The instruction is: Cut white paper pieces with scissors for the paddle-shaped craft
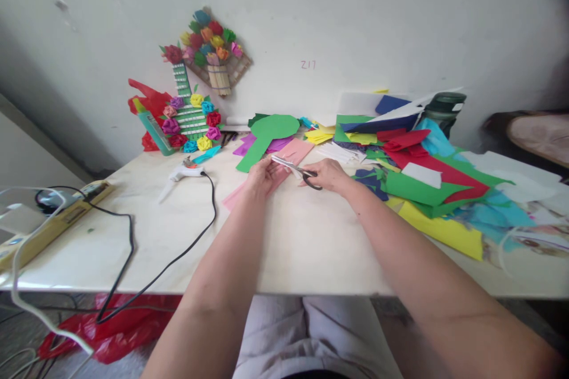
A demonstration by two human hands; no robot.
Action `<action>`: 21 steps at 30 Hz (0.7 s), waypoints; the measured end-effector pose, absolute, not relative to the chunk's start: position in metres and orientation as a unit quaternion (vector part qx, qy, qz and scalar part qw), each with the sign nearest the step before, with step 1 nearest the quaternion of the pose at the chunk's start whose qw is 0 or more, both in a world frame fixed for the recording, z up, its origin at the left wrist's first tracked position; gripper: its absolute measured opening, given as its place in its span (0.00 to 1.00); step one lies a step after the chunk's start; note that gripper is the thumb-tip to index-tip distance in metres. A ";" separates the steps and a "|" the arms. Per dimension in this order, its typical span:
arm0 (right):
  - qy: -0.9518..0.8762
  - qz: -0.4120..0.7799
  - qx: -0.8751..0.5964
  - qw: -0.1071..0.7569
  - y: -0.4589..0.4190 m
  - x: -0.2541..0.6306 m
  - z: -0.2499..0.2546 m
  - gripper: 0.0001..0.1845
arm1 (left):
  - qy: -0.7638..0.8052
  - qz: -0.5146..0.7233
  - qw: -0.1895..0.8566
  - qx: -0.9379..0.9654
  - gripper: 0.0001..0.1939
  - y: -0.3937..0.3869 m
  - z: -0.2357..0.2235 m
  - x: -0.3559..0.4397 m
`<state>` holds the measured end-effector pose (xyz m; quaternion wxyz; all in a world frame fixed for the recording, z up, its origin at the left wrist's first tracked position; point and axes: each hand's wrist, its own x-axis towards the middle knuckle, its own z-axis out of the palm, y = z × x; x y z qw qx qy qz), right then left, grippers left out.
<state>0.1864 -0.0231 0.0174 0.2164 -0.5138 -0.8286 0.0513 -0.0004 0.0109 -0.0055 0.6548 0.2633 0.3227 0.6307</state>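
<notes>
My right hand [329, 176] grips a pair of scissors [306, 176] by the black handles, with the blades pointing left toward my other hand. My left hand [262, 176] is closed, its fingertips pinching pink paper [302, 149] close to the scissor tips. What exactly lies between those fingers is partly hidden. Small pale slips show just under the blades. Behind my left hand lies a green paper shape [274, 129] with a round head and a long stem, over some purple paper [244, 144].
A glue gun [184, 173] with a black cord lies left, near a power strip [57, 225]. Behind it stand a glue bottle [153, 127] and a paper-flower guitar [193, 118]; a flower basket [217, 50] hangs above. Coloured paper [435, 174] and a dark bottle [444, 112] crowd the right.
</notes>
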 end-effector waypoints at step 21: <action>-0.825 0.015 -0.527 0.203 -0.027 0.183 0.018 0.20 | 0.321 0.587 0.679 0.302 0.06 0.012 -0.009 0.000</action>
